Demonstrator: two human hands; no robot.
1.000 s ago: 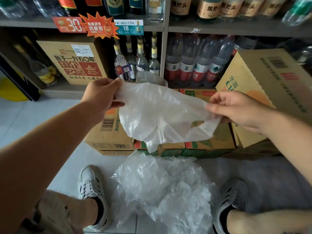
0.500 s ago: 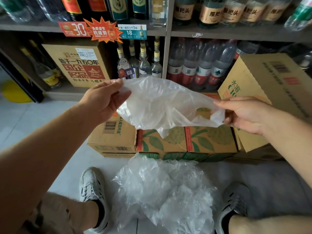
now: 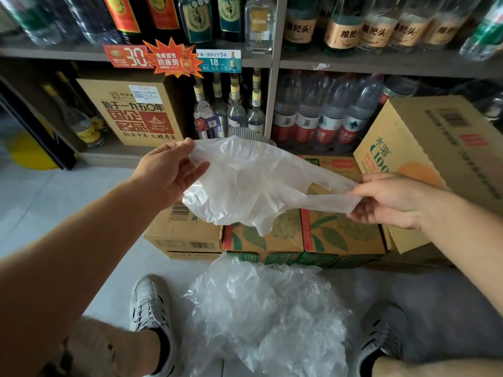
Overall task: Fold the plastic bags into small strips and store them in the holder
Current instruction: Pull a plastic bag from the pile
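Evidently, plastic bag (image 3: 245, 186) was held stretched, not yet folded.
Each grip pinched one end, left hand (image 3: 168, 172) and right hand (image 3: 392, 200); lengthwise fold judged due next.

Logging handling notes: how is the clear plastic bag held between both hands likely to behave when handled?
Probably floppy: the plastic bag sags and crumples between the left hand and right hand. Likely very light, since a pinch at each end holds it up. Its thin film may slip and resist holding a crease.

Thin crinkled translucent plastic bag (image 3: 253, 186); seemingly matt cardboard boxes (image 3: 321, 235)
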